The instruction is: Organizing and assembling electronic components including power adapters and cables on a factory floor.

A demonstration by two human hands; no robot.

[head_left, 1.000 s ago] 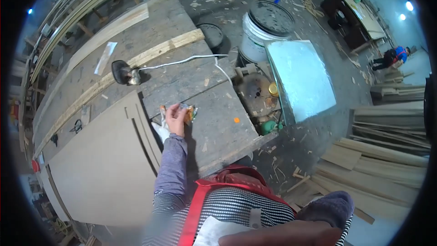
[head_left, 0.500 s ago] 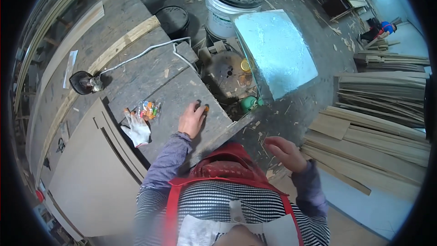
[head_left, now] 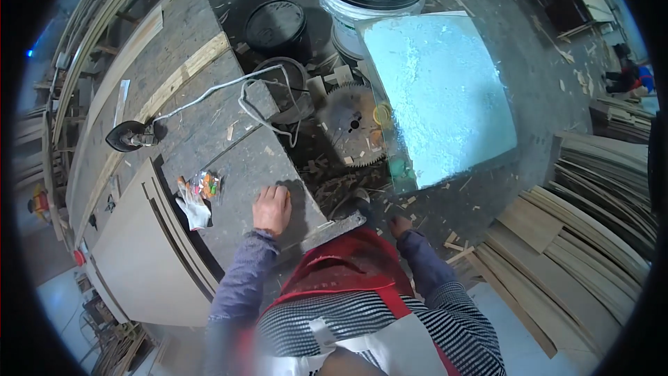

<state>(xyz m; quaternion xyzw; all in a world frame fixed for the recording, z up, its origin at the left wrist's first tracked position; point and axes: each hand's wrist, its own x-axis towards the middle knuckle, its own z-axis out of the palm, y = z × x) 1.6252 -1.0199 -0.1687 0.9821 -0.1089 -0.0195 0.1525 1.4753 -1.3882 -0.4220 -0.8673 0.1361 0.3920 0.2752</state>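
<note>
Left hand bent over a little orange thing

The left hand (head_left: 272, 209) is on the gray wooden table (head_left: 247, 160), with its fingers bent. A bit of a small orange thing (head_left: 289, 196) peeks out by the fingertips, at about two o'clock from the middle of that hand. I cannot tell if the fingers pinch it or only touch it.

The right hand (head_left: 399, 226) is at three o'clock from the left hand, past the table's corner and near the red apron (head_left: 334, 264). It is small and partly hidden, so I cannot tell if it holds something.

From the left hand, a clear bag (head_left: 207, 186) of bright little pieces lies at ten o'clock. A white glove (head_left: 195, 212) lies at nine, just beside the bag. A round saw blade (head_left: 339, 120) with teeth is between one and two o'clock. A big shiny panel (head_left: 442, 90) is at two, and a black bucket (head_left: 277, 24) is at twelve.
</note>
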